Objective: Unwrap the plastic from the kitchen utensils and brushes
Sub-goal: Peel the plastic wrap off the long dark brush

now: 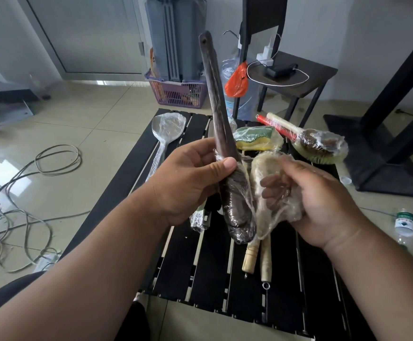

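Over the black slatted worktop [286,279], a dark wooden spoon [221,134] is held handle-up by the left hand [188,183], whose fingers and thumb are curled round its shaft just above the bowl. The bowl is wrapped in clear plastic film [243,205], a strand of which is stretched across to the right hand [318,200]. A crumpled wad of that film is clutched in the right hand's curled fingers [274,193]. Beneath the hands, two pale wooden-handled brushes [257,257] are laid on the worktop. Farther back, a wrapped green-and-yellow sponge [257,137], a wrapped round bristle brush [321,146] and a wrapped metal spatula [167,129] are seen on the slats.
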